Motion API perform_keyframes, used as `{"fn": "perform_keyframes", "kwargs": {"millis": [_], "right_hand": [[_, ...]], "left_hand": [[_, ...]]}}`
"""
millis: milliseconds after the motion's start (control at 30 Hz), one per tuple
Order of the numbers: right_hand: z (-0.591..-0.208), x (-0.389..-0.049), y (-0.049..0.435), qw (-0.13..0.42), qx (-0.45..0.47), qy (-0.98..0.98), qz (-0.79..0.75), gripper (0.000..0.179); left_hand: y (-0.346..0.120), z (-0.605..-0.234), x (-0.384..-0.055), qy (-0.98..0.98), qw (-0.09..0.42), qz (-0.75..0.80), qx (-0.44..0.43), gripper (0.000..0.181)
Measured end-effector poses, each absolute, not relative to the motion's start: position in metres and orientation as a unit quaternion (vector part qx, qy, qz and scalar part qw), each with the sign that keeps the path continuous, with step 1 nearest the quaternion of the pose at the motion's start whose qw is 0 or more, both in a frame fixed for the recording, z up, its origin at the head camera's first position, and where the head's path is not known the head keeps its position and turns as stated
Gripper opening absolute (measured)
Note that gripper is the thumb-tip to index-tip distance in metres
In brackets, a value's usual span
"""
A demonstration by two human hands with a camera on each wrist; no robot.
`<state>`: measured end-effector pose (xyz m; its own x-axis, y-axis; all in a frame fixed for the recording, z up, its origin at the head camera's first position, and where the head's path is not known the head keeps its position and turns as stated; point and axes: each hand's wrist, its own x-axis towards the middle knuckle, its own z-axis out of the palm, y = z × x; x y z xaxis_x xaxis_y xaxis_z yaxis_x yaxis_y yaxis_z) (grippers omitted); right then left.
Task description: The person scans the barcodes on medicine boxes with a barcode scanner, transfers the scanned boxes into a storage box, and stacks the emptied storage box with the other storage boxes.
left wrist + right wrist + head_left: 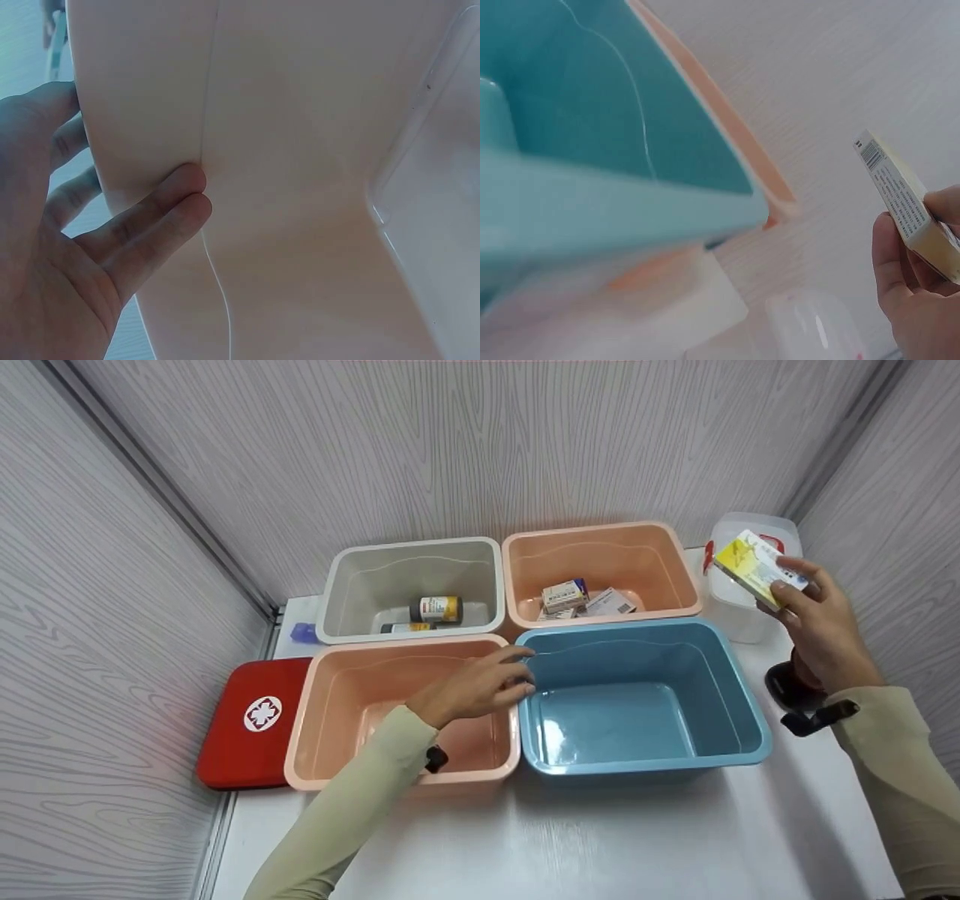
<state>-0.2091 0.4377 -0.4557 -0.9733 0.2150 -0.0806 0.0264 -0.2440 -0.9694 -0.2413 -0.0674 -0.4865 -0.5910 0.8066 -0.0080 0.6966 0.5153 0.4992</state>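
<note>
In the head view, my right hand (821, 619) pinches a yellow and white medicine box (756, 564) between thumb and fingers, raised in front of a clear plastic container with red clips. The same medicine box (901, 193) shows printed text and a barcode in the right wrist view. My left hand (484, 684) hovers over the front pink bin (405, 656), at its right rim beside the blue bin (615, 720). Its fingers are loosely bent and hold nothing. The left wrist view has these fingers (161, 214) in front of the pink bin's wall; whether they touch it, I cannot tell.
Behind stand a grey bin (375, 585) with dark bottles and another pink bin (600, 544) with several medicine boxes. A red first-aid case (240, 735) lies at left, near a small blue-purple item (304, 632). The clear container (739, 619) and a dark round object (793, 686) are at right.
</note>
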Motion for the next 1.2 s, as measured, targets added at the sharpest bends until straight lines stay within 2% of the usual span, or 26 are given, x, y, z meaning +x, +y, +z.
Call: {"fn": "perform_keyframes", "kwargs": {"millis": [333,767,1200], "right_hand": [[-0.442,-0.245,0.4,0.071,-0.013,-0.649,0.757,0.047],[-0.442,-0.292,0.361,0.004,-0.045,-0.69,0.722,0.048],[-0.467,-0.326,0.339,-0.048,-0.074,-0.751,0.655,0.051]], "left_hand": [[-0.069,-0.486,-0.24,0.862,0.128,0.232,0.432,0.032],[-0.068,-0.487,-0.242,0.858,0.115,0.229,0.445,0.032],[-0.068,-0.487,-0.243,0.856,0.12,0.235,0.444,0.033]]}}
